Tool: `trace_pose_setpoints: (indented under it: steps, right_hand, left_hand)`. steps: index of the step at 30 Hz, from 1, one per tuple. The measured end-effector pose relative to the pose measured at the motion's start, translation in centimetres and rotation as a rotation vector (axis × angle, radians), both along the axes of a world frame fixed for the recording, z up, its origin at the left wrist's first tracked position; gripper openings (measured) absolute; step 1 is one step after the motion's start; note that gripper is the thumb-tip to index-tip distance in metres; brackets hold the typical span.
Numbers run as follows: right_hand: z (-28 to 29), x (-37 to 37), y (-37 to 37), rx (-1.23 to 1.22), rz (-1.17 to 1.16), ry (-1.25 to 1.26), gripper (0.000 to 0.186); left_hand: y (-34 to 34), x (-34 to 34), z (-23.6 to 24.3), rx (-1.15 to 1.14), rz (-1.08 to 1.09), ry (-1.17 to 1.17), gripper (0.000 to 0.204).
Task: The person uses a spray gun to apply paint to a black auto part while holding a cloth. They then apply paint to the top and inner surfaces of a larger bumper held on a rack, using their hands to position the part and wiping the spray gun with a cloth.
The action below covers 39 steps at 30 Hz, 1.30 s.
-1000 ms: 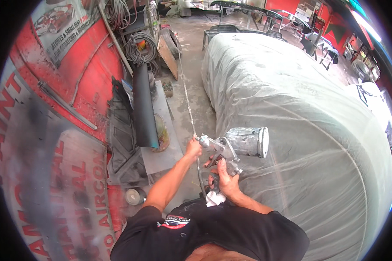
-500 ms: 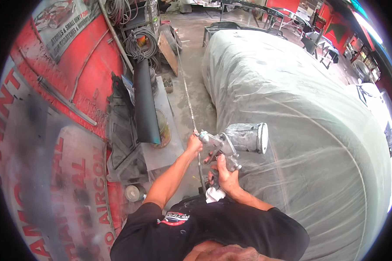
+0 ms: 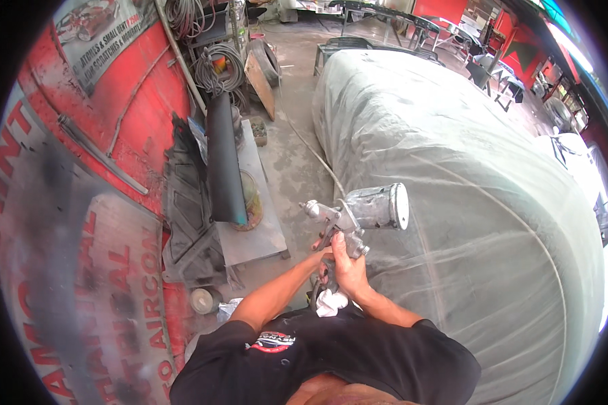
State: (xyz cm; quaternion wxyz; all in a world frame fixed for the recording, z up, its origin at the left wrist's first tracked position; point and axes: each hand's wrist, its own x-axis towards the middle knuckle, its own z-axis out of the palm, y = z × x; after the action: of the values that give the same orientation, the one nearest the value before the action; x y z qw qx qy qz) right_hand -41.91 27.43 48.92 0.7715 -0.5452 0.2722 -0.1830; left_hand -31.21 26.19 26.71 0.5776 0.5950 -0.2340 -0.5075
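My right hand [image 3: 350, 271] is wrapped round the handle of a metal spray gun [image 3: 328, 214], its thumb up along the back of the body. The gun's nozzle points left. A paint-smeared cup [image 3: 378, 206] sticks out to the right from its top. My left hand [image 3: 325, 259] has come in against the handle beside my right hand; its fingers are mostly hidden there. Below my right hand hangs a crumpled white cloth [image 3: 331, 303]. A thin hose [image 3: 315, 151] runs along the floor and passes behind the gun.
On my right, a large bulky shape lies under a translucent plastic sheet [image 3: 466, 202]. To the left, a dark curved panel [image 3: 224, 162] rests on a low grey bench [image 3: 260, 236]. A can [image 3: 203, 300] stands by the red wall [image 3: 142, 128]. Coiled hoses [image 3: 219, 71] hang farther off.
My left hand has left the gun's nozzle end and moved down and back to the handle. The hose has shifted from beside my left hand to the right, behind the gun.
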Motion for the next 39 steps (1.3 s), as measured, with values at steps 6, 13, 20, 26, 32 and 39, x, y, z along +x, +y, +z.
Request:
trace_pose_setpoints:
  steps: [6,13,20,26,32,39]
  right_hand:
    - [-0.4,-1.6,0.6,-0.032,0.061,0.017,0.054]
    - [1.5,-3.1,2.7,0.081,-0.045,-0.059,0.041]
    - [1.5,-3.7,4.5,0.149,-0.020,-0.093,0.046]
    - [0.9,-3.8,3.6,0.123,-0.002,-0.200,0.047]
    - [1.7,-2.2,3.4,0.002,0.055,-0.219,0.045]
    - [1.5,1.0,0.8,-0.044,0.092,-0.155,0.057]
  left_hand:
    - [1.4,-4.4,1.7,-0.069,-0.185,-0.087,0.007]
    - [5.3,-9.4,2.3,-0.113,-0.345,-0.144,0.008]
    - [7.3,-9.4,3.9,-0.158,-0.369,-0.178,0.009]
    - [13.5,-6.6,10.8,-0.540,0.087,-0.026,0.010]
    - [28.7,-0.2,-14.9,0.762,-0.538,-0.150,0.023]
    - [32.5,-3.1,-20.7,0.125,-0.369,-0.674,0.041]
